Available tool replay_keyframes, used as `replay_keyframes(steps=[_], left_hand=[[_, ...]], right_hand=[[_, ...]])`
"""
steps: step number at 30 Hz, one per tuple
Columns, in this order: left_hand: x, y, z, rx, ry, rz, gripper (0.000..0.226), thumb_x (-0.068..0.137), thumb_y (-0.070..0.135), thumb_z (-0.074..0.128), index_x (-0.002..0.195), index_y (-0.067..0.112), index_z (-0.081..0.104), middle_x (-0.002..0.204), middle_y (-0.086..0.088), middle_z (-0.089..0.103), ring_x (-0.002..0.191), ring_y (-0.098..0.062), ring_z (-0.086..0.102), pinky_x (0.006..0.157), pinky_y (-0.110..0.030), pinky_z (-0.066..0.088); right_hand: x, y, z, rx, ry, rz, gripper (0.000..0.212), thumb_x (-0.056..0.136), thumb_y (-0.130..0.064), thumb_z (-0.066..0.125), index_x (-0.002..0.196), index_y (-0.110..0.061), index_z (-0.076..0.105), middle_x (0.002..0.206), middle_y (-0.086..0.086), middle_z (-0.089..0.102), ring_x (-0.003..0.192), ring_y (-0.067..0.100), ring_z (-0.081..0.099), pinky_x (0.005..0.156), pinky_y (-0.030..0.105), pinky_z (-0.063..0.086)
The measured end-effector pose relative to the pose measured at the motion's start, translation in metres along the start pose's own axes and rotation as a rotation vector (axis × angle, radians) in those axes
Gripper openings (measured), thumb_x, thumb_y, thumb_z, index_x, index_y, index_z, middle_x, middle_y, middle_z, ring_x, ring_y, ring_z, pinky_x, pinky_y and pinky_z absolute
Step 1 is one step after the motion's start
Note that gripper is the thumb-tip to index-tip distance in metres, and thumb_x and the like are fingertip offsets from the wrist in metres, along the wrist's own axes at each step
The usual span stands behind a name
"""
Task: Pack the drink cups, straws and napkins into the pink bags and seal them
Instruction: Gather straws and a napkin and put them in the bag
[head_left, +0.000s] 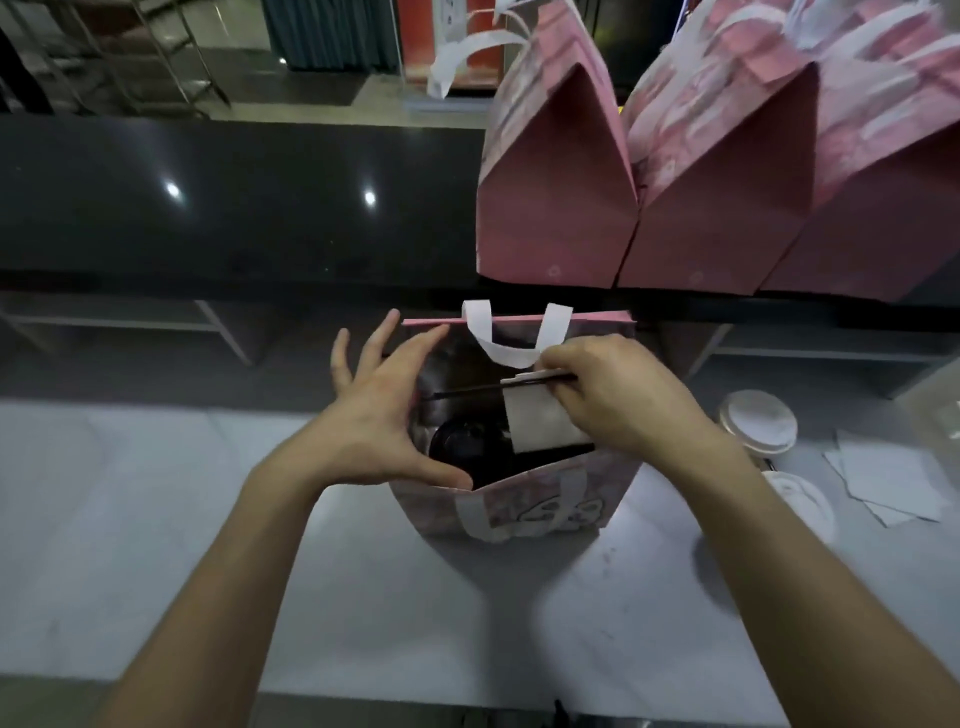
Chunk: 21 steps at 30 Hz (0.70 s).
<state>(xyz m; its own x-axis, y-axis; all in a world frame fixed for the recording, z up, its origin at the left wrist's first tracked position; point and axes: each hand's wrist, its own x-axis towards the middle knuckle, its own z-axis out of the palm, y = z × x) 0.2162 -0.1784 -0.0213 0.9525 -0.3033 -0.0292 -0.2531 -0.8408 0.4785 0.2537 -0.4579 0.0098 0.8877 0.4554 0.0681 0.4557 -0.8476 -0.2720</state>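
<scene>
An open pink bag (524, 512) with white handles stands on the grey counter in front of me. Inside it I see the dark lid of a drink cup (462, 441). My left hand (382, 410) rests against the bag's left rim with fingers spread, thumb on the near edge. My right hand (618, 397) is over the bag's mouth and pinches a white napkin (540, 423) together with a black straw (467, 392), which lies across the opening.
Three sealed pink bags (558, 208) stand on the raised black ledge (234, 197) at the back right. Two lidded cups (758, 421) and loose white napkins (883, 483) lie on the counter (156, 519) to the right of the bag.
</scene>
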Motion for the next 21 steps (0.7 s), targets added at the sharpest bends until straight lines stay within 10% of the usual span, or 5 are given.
replay_keyframes(steps=[7,14,21], left_hand=[[0.004,-0.001,-0.002,-0.063,-0.060,0.045,0.158,0.047,0.088,0.087,0.168,0.046,-0.005,0.180,0.014,0.000,0.158,-0.003,-0.037,0.130,-0.053,-0.023],[0.005,-0.007,-0.006,-0.067,-0.054,0.053,0.139,0.063,0.088,0.079,0.171,0.039,0.008,0.181,0.010,0.008,0.165,-0.007,-0.018,0.134,-0.052,-0.014],[-0.004,-0.018,-0.008,-0.275,0.221,0.093,0.099,0.064,0.095,0.074,0.148,0.046,0.052,0.153,0.021,0.051,0.141,-0.004,0.049,0.119,-0.045,0.048]], right_hand=[[0.029,-0.003,0.009,-0.170,0.196,-0.106,0.023,0.090,-0.005,0.065,0.105,-0.015,0.079,0.099,0.008,0.075,0.093,0.039,0.068,0.066,0.045,0.052],[0.047,0.004,0.026,-0.284,-0.223,0.114,0.021,0.096,-0.005,0.061,0.116,-0.007,0.067,0.108,0.016,0.072,0.090,0.035,0.065,0.069,0.037,0.046],[0.005,0.006,-0.004,0.220,0.044,0.069,0.032,0.099,-0.040,0.074,0.131,-0.031,0.074,0.121,-0.010,0.074,0.108,0.009,0.069,0.096,0.033,0.058]])
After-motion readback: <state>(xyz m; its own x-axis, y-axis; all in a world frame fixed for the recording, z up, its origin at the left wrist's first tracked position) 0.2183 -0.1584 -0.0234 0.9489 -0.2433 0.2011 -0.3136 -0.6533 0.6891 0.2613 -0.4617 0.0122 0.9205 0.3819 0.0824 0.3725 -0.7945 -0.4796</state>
